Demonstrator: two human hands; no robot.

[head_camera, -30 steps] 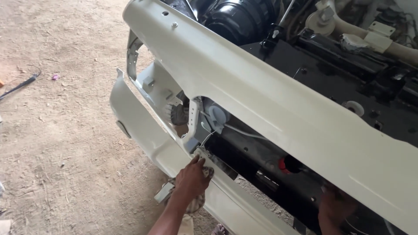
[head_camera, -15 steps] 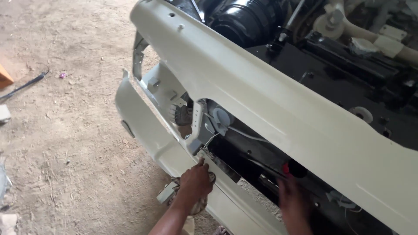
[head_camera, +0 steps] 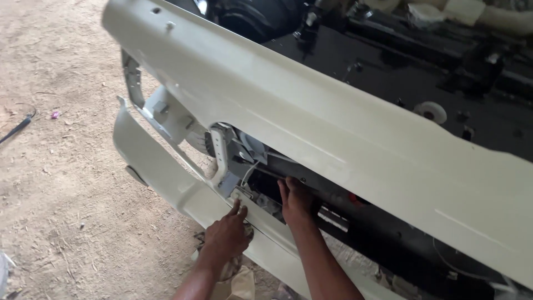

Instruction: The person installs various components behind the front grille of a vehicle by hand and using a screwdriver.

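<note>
Both hands are working at the front of a stripped white car. The left hand (head_camera: 227, 236), down at 6 o'clock, is resting on the white bumper (head_camera: 166, 178), index finger stretched toward a small bracket (head_camera: 240, 194), other fingers loosely curled. The right hand (head_camera: 297, 200), at its 2 o'clock, is reaching into the dark gap under the cream panel (head_camera: 333, 128); can't tell its grip.

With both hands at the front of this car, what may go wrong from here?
The right hand reaches into the dark gap behind the white bumper, so its fingers might get pinched or scraped on the metal bracket nearby. The left hand presses on the bumper's upper edge; if the bumper is loose, it may sag or slip. The thin white wire close to the fingers could snag.
</note>
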